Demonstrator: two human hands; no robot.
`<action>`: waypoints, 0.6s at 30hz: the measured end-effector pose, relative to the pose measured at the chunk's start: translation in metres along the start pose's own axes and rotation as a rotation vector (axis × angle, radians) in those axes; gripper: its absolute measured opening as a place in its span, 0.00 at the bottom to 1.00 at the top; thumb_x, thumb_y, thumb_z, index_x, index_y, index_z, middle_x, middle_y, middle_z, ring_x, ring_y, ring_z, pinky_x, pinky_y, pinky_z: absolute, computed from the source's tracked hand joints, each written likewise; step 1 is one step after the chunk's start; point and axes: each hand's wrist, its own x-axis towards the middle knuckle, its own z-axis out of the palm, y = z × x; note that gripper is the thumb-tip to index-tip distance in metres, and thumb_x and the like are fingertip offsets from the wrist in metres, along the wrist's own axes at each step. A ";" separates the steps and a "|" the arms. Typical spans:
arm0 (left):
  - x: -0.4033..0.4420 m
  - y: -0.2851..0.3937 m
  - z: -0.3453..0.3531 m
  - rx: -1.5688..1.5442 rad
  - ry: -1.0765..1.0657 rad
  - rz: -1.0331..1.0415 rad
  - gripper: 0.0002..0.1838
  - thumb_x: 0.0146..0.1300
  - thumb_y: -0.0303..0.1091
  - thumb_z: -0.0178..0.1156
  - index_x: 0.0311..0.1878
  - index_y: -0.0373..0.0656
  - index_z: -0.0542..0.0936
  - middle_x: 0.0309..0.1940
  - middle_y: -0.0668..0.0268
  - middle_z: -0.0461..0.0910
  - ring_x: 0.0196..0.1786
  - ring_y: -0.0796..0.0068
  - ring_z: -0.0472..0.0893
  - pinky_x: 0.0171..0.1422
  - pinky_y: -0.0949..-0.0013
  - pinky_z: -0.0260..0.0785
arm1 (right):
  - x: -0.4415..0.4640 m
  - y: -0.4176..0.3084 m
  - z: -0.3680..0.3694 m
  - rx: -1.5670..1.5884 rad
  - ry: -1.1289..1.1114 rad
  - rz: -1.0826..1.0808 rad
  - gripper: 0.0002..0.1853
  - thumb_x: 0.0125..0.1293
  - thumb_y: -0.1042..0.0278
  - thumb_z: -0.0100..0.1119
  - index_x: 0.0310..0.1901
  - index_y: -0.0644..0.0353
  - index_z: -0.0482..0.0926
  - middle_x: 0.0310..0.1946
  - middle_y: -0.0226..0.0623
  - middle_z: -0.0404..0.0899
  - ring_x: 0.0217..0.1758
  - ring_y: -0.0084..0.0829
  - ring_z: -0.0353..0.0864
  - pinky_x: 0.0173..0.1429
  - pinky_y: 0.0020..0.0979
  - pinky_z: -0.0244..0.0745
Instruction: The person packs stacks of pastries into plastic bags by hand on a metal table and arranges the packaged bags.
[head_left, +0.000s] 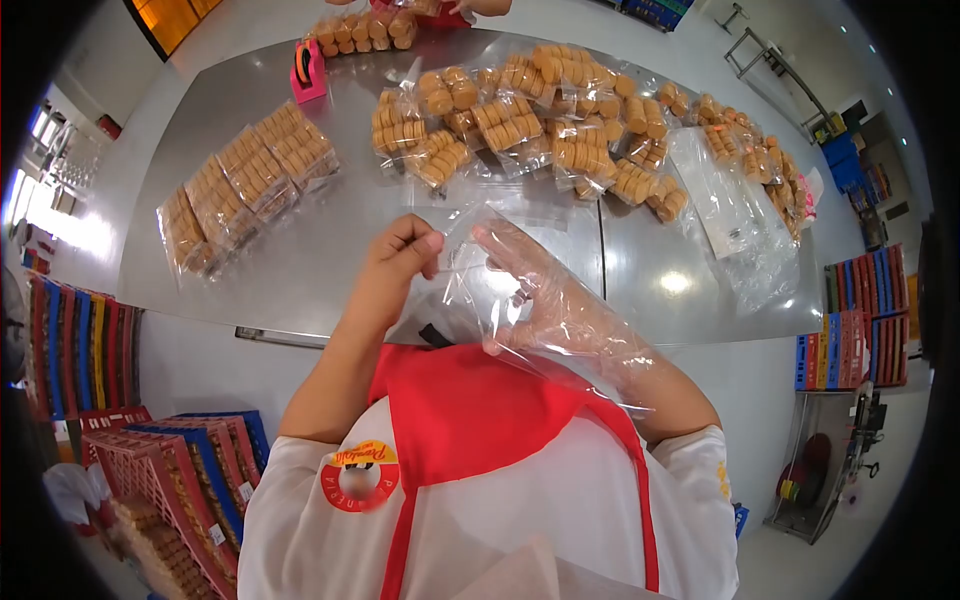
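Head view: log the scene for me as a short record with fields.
Left hand: fingers curled at the edge of a clear bag
Right hand: inside the bag, fingers and thumb apart
Surface: metal table
Table, left: row of biscuit packs
Table, far left: pink tape dispenser
Table, far middle: pile of packs

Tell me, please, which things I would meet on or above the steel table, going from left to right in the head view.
Row of clear-wrapped round tan biscuits, bare left hand, right hand inside a clear plastic bag, flat clear plastic packaging.
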 end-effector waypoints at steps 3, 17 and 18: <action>0.000 0.006 -0.011 -0.039 0.136 0.084 0.09 0.69 0.33 0.60 0.33 0.41 0.76 0.27 0.71 0.75 0.32 0.80 0.72 0.41 0.75 0.64 | -0.015 -0.015 -0.011 0.158 -0.038 0.168 0.61 0.43 0.53 0.82 0.78 0.45 0.54 0.80 0.41 0.48 0.79 0.46 0.56 0.67 0.43 0.74; 0.001 -0.015 0.024 -0.426 0.241 0.127 0.10 0.73 0.33 0.56 0.34 0.44 0.72 0.26 0.70 0.73 0.29 0.78 0.71 0.38 0.72 0.67 | -0.037 0.014 -0.029 -0.417 -0.067 -0.041 0.50 0.52 0.51 0.77 0.76 0.45 0.61 0.75 0.47 0.59 0.70 0.51 0.71 0.61 0.39 0.78; -0.001 -0.014 0.031 -0.419 0.231 0.112 0.10 0.74 0.33 0.56 0.34 0.44 0.72 0.26 0.70 0.73 0.30 0.78 0.71 0.38 0.72 0.67 | -0.028 0.007 -0.023 -0.386 -0.016 -0.121 0.51 0.51 0.48 0.77 0.76 0.45 0.60 0.75 0.48 0.60 0.70 0.51 0.70 0.64 0.40 0.76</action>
